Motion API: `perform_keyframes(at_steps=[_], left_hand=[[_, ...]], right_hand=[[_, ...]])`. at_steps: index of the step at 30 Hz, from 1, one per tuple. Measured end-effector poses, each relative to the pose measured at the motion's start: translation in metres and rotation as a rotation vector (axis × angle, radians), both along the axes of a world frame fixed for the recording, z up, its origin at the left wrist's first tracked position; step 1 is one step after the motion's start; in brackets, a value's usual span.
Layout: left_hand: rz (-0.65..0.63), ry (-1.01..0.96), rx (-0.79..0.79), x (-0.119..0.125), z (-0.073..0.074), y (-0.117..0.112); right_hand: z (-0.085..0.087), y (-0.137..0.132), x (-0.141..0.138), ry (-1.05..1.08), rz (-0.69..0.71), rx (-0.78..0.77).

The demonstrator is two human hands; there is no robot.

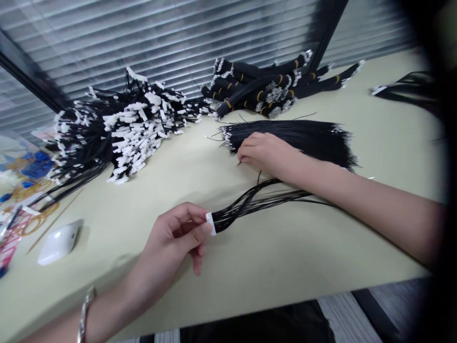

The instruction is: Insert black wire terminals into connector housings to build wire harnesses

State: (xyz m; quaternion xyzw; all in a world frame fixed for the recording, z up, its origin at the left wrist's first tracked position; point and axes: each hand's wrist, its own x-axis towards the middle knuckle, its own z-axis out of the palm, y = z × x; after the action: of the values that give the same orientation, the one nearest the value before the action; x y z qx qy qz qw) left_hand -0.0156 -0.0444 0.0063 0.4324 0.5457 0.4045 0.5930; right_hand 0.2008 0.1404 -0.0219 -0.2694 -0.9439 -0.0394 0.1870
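Observation:
My left hand (176, 238) pinches a small white connector (211, 223) between thumb and fingers; several thin black wires (257, 199) run out of it to the right across the table. My right hand (262, 152) rests on the table farther back, fingers curled and pinched on a single black wire at the near end of a loose bundle of black wires (296, 138) with metal tips.
A big heap of black harnesses with white connectors (121, 128) lies at the back left. Black wire bundles tied with yellow bands (271, 85) lie at the back centre. A white mouse (59, 242) and coloured packets (21, 190) sit at the left. The table's front edge (285, 297) runs below.

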Motion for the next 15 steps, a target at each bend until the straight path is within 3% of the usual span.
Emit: perform_keyframes(at_steps=[5,8,11,15], left_hand=[[0.009,0.005,-0.014,0.0,0.0,-0.001],[0.02,-0.003,-0.019,0.0,0.0,-0.001],[0.043,-0.027,-0.026,0.0,0.0,-0.001],[0.081,-0.077,-0.028,0.001,0.002,-0.001]], right_hand=[[-0.002,-0.003,-0.003,-0.005,-0.025,0.029],[0.009,-0.014,-0.007,0.111,-0.114,0.005],[0.032,-0.042,-0.012,0.311,-0.167,-0.041],[0.051,-0.093,-0.019,0.458,0.016,-0.185]])
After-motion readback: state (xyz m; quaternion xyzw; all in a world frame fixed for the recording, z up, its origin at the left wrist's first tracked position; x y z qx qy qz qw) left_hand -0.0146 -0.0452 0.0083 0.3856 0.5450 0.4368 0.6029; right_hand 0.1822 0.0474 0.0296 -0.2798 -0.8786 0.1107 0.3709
